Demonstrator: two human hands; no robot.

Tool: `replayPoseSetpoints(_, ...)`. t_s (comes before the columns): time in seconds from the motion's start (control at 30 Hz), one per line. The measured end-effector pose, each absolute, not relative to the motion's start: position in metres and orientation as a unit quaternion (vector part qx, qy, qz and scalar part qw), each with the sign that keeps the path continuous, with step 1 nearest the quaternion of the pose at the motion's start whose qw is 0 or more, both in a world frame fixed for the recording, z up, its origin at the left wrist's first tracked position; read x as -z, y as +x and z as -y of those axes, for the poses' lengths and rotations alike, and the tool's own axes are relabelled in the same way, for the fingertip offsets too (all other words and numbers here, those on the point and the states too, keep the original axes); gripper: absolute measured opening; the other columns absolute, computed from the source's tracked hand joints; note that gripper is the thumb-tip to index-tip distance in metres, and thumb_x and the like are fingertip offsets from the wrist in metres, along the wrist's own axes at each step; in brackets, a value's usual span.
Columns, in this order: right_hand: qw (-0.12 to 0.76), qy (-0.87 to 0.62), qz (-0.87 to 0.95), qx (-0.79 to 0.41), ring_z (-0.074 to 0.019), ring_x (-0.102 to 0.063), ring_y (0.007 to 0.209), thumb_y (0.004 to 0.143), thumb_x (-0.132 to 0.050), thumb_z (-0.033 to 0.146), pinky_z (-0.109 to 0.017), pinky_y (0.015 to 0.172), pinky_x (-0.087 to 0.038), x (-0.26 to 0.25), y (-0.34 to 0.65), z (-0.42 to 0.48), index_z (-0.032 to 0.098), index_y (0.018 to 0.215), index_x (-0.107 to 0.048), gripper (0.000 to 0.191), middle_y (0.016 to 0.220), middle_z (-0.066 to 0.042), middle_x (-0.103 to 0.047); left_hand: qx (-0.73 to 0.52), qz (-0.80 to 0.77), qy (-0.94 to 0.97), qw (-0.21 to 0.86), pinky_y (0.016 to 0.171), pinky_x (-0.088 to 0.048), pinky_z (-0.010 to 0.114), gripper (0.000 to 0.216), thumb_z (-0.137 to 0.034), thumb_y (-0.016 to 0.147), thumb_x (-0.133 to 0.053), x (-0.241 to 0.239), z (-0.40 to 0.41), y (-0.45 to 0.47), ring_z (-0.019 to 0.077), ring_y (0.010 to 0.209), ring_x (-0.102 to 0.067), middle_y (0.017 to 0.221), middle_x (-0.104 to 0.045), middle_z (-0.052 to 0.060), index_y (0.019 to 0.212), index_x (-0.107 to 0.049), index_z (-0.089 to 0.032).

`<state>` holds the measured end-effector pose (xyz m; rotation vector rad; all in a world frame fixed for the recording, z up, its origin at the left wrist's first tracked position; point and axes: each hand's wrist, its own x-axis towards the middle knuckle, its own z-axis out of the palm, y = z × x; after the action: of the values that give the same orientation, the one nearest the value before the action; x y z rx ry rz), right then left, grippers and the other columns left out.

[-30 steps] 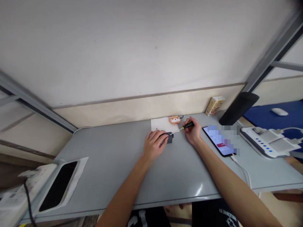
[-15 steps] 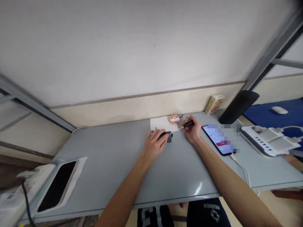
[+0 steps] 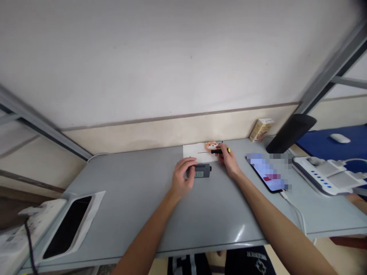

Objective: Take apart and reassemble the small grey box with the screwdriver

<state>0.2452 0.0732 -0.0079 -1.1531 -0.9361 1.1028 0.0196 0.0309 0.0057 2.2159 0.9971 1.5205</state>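
A dark grey box-shaped device (image 3: 203,170) with a row of slots and a pale label rests on the grey table. My left hand (image 3: 182,177) grips its left end between thumb and fingers. In my right hand (image 3: 228,160) is a screwdriver (image 3: 217,151) with a black handle and yellow end. Its thin shaft points left over a white sheet of paper (image 3: 187,150), apart from the device. Behind my right fingers sits an orange and white animal-face case (image 3: 211,146), partly covered. Tiny dark specks on the paper beside my left fingers are too small to name.
To the right lie a lit phone (image 3: 265,172) on a cable and a white power strip (image 3: 321,175) with plugs. A small carton (image 3: 260,130) and a black cylinder (image 3: 291,133) stand at the back right. Another phone (image 3: 69,227) lies at the left, near a second power strip (image 3: 47,225).
The screwdriver has left the device and swung to point left above the paper. My left hand has shifted to the device's left end, and its slotted, labelled face now shows.
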Motion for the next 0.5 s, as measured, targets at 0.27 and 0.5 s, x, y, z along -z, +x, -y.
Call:
replayPoseSetpoints(0.27, 0.506, -0.499, 0.558, -0.428, -0.0178, -0.055, 0.068, 0.093, -0.049, 0.071, -0.031, 0.064, -0.042, 0.008, 0.239, -0.066, 0.020, 0.100, -0.067, 0.054, 0.082, -0.003, -0.068, -0.502, -0.360, 0.678, 0.398, 0.091, -0.047, 0.035, 0.026, -0.040, 0.096, -0.059, -0.013, -0.056, -0.025, 0.0231, 0.104, -0.060, 0.110, -0.067, 0.008, 0.110, -0.070, -0.021)
replayPoseSetpoints(0.5, 0.482, -0.470, 0.619, -0.403, -0.0249, -0.066, 0.101, 0.096, -0.047, 0.065, -0.037, 0.095, -0.047, 0.010, 0.238, -0.066, 0.021, 0.103, -0.068, 0.049, 0.102, -0.008, -0.073, -0.340, -0.354, 0.706, 0.510, 0.100, -0.046, 0.036, 0.031, -0.033, 0.086, -0.074, -0.021, -0.054, -0.032, 0.0230, 0.113, -0.058, 0.121, -0.062, 0.007, 0.114, -0.065, -0.023)
